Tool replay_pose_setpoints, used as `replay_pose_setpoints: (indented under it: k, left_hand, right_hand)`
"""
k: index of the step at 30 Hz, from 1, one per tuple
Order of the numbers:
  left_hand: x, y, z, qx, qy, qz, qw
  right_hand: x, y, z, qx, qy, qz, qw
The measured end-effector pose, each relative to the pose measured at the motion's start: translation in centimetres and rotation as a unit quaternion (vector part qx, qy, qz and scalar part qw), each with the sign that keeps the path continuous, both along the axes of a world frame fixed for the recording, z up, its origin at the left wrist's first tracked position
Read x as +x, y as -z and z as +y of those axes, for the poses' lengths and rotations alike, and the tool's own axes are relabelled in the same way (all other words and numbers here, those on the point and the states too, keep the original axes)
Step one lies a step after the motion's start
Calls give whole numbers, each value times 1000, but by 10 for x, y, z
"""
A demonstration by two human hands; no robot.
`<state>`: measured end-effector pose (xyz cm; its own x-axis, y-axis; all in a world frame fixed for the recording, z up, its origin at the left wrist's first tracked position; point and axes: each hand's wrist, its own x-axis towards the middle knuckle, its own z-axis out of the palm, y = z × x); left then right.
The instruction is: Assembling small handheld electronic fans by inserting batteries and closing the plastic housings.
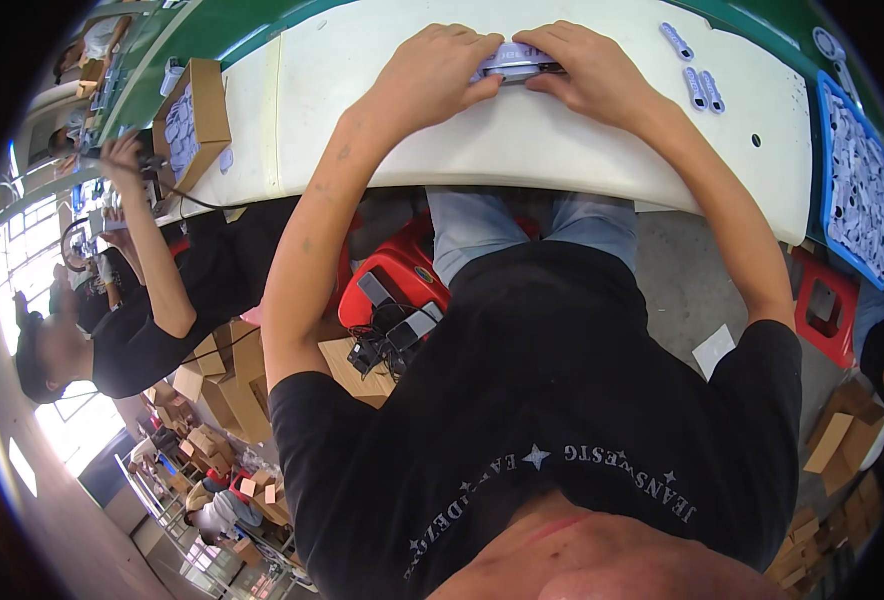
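The left hand (440,78) pinches the left end of a lavender-and-grey piece (518,60) at twelve o'clock over the table (337,95); the right hand (594,80) pinches its right end. Likely light, stiff and slick, it suits end grips.

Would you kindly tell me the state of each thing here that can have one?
Left hand: closed on one end of the pale purple object.
Right hand: closed on its other end.
Pale purple object: held, partly hidden.
Three small pieces: loose on the worktable.
Blue tray: filled with pale pieces.
Left cardboard box: open, holding lilac pieces.
Lower-right cardboard box: flap open.
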<state>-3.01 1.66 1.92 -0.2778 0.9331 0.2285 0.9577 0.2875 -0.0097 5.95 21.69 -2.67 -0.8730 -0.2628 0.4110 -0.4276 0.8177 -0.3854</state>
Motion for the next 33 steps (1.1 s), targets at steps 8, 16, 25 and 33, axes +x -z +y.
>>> replay_pose_setpoints:
  k: [8, 16, 25, 33]
  left_hand:
    - [56, -76, -9, 289, -62, -220, 929]
    - [130, -124, 14, 514, 250, -545, 613]
    - [146, -149, 82, 411, 340, -738, 413]
    - [149, -151, 115, 332, 427, -793, 281]
  right_hand:
    - [-41, -22, 21, -182, -27, -334, 924]
    - [-52, -22, 7, -721, -51, -327, 608]
    - [-64, -3, 67, -813, -56, -217, 538]
    - [-57, -20, 72, -839, -31, -166, 517]
